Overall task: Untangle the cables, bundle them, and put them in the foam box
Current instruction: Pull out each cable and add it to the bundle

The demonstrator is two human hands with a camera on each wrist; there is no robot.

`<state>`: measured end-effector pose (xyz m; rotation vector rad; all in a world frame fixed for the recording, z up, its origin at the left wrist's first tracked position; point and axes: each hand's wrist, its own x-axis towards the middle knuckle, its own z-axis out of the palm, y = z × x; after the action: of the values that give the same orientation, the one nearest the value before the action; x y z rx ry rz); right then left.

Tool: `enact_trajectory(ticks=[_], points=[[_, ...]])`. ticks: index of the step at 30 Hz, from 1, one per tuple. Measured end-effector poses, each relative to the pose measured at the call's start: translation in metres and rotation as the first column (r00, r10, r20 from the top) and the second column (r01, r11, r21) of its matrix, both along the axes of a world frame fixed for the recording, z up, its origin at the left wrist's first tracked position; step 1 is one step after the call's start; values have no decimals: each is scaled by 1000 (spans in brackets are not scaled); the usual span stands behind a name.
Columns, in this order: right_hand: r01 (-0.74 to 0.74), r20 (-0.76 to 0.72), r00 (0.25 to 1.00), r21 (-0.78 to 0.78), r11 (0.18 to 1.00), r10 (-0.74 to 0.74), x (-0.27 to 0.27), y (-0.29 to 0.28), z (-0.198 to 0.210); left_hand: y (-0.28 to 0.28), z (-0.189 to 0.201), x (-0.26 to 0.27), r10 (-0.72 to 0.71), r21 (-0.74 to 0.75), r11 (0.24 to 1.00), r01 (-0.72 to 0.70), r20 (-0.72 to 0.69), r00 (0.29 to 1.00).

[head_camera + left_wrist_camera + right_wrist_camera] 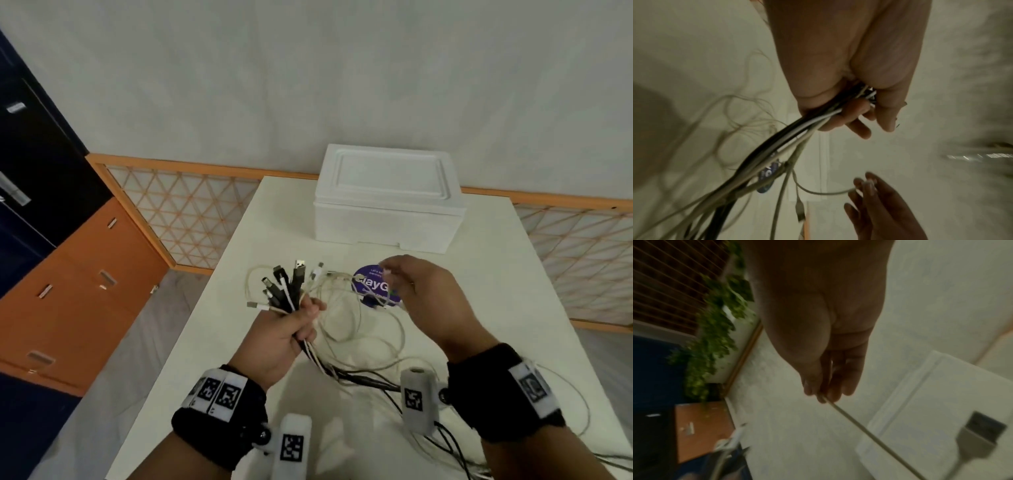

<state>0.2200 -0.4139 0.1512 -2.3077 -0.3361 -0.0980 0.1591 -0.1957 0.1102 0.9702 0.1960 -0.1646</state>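
Observation:
My left hand [294, 329] grips a bundle of black and white cables [291, 287] just below their plugs, which fan upward above the fist. The left wrist view shows the same cables [789, 134] trailing out under the curled fingers. To the right, my right hand [404, 284] pinches one thin white cable [383, 274] between thumb and fingertips; the right wrist view has that cable [859, 425] running away from the pinch. Loose loops [359, 329] lie on the white table [239, 274] between both hands. The white foam box [387, 198] stands closed at the table's far side.
A round purple sticker [373, 284] lies on the table under the right hand. More cable strands [455, 442] trail off the near right edge. Orange and dark cabinets [75, 274] stand at the left, and a lattice fence [185, 212] runs behind the table.

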Motion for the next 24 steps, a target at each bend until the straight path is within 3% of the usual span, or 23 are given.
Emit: enact_trajectory(ticks=[5, 10, 12, 14, 17, 21, 24], points=[[-97, -16, 995, 229, 969, 103, -24, 4, 47, -44, 26, 16, -80, 321, 946, 42, 107, 991], [-57, -42, 995, 516, 855, 92, -39, 10, 59, -75, 47, 14, -87, 353, 936, 4, 220, 972], [-49, 39, 999, 462, 886, 35, -42, 8, 53, -78, 51, 12, -60, 320, 947, -14, 220, 974], [-34, 18, 999, 399, 916, 29, -42, 6, 38, -75, 53, 11, -34, 300, 953, -27, 195, 980], [-146, -109, 973, 402, 904, 206, -42, 6, 9, -68, 52, 9, -10, 271, 962, -36, 167, 986], [-289, -37, 956, 49, 956, 291, -36, 6, -14, -59, 54, 4, 26, 234, 970, -61, 150, 988], [-178, 102, 973, -234, 956, 206, -25, 1, -36, -45, 57, 2, 109, 234, 962, -138, 135, 985]])
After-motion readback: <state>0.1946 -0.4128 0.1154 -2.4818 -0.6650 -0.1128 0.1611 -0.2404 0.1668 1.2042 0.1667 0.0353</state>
